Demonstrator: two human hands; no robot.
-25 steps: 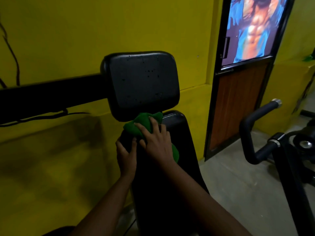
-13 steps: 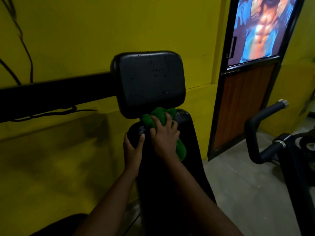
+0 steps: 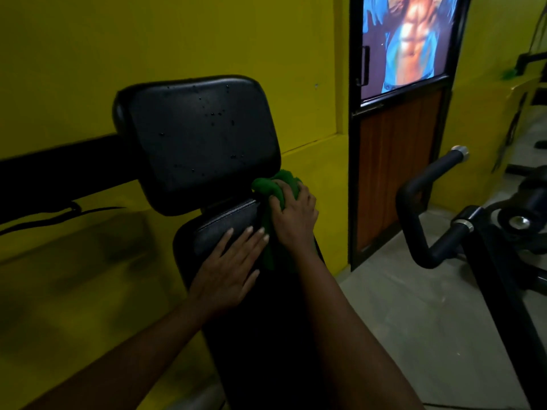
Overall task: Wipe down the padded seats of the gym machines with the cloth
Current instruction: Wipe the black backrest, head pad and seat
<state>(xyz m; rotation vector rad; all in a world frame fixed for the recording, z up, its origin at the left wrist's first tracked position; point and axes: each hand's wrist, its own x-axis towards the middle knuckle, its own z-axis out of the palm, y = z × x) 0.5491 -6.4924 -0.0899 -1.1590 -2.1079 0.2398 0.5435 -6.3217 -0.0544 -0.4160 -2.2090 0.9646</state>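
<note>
A black padded back pad [image 3: 231, 232] slopes up from the bottom middle, and a square black head pad [image 3: 201, 140] with small specks stands above it. My right hand [image 3: 294, 220] grips a bunched green cloth [image 3: 273, 187] against the top right corner of the lower pad, just under the head pad. Part of the cloth hangs down below that hand. My left hand [image 3: 229, 270] rests flat on the lower pad to the left of the cloth, fingers straight.
A yellow wall [image 3: 148, 39] runs close behind the pads, with a black machine arm [image 3: 59, 164] and a cable on the left. A door [image 3: 396, 173] with a poster stands at the right. A black handlebar [image 3: 426, 208] of another machine rises over the grey floor.
My right hand has slid the cloth from the middle of the pad's top to its right corner. My left hand has shifted from the pad's left edge onto its face.
</note>
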